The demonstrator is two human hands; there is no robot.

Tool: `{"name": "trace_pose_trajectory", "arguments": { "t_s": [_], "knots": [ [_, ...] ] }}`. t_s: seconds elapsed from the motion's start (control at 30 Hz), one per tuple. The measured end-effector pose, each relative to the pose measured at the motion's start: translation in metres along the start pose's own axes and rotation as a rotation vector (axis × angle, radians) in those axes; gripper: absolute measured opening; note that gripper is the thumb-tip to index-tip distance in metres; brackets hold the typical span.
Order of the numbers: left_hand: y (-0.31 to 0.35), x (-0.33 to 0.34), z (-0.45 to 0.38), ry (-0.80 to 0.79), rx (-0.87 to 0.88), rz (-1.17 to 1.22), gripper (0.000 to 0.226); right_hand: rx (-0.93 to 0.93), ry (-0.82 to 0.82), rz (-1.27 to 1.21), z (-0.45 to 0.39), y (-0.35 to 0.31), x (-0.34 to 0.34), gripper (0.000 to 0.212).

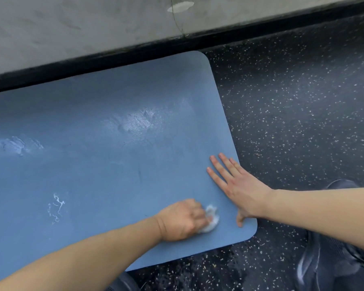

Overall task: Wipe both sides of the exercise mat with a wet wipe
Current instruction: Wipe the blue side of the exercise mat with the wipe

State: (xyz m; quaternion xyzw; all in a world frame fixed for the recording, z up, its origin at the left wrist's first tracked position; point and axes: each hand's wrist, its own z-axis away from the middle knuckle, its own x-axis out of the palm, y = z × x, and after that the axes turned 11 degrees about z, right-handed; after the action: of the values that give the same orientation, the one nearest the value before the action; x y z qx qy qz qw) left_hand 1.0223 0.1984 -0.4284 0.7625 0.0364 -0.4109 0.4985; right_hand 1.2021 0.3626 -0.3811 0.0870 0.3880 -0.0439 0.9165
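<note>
A blue exercise mat (105, 156) lies flat on the floor, its right end with rounded corners in view. Shiny wet streaks show on its middle and left. My left hand (182, 220) grips a crumpled white wet wipe (211, 219) and presses it on the mat near the front right corner. Just to the right, my right hand (235, 185) lies flat on the mat's right edge, fingers straight and spread, thumb near the corner.
Dark speckled rubber flooring (298, 114) surrounds the mat on the right and front. A grey wall (82, 28) with a black baseboard (135, 52) runs along the mat's far edge. My knee in dark clothing (332, 259) is at the lower right.
</note>
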Motion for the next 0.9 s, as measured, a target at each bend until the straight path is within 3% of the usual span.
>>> {"name": "trace_pose_trajectory", "arguments": {
  "t_s": [0.03, 0.1, 0.23, 0.27, 0.4, 0.53, 0.6, 0.67, 0.77, 0.9],
  "knots": [
    [0.005, 0.004, 0.003, -0.082, 0.034, 0.005, 0.023, 0.003, 0.010, -0.004, 0.000, -0.001, 0.001, 0.177],
    [-0.007, -0.002, 0.007, -0.097, 0.007, -0.026, 0.023, 0.009, 0.027, -0.011, 0.000, -0.002, 0.003, 0.177],
    [-0.018, -0.006, 0.008, 0.127, -0.125, -0.028, 0.030, -0.004, 0.053, -0.011, 0.000, -0.001, 0.003, 0.175],
    [-0.007, 0.005, 0.008, 0.123, -0.104, 0.010, 0.029, -0.013, 0.061, -0.012, 0.001, -0.001, 0.004, 0.174],
    [0.014, 0.022, 0.002, -0.124, 0.084, 0.021, 0.023, -0.075, 0.139, -0.032, 0.019, 0.005, 0.020, 0.162],
    [-0.019, -0.001, -0.005, 0.083, -0.079, -0.036, 0.030, -0.122, 0.181, -0.112, 0.046, 0.010, 0.048, 0.151],
    [-0.007, 0.015, -0.008, 0.133, -0.085, -0.013, 0.031, 0.022, 0.226, -0.401, 0.054, 0.002, 0.054, 0.138],
    [0.016, 0.043, -0.017, 0.055, 0.000, 0.028, 0.024, 0.266, 0.266, -0.792, 0.055, -0.008, 0.051, 0.118],
    [0.027, 0.071, -0.034, -0.053, 0.061, 0.003, 0.016, 0.580, 0.417, -1.082, 0.039, -0.010, 0.035, 0.073],
    [0.012, 0.052, -0.052, 0.039, -0.005, -0.028, 0.017, 0.774, 0.316, -1.368, 0.016, 0.010, 0.020, 0.040]
  ]
}}
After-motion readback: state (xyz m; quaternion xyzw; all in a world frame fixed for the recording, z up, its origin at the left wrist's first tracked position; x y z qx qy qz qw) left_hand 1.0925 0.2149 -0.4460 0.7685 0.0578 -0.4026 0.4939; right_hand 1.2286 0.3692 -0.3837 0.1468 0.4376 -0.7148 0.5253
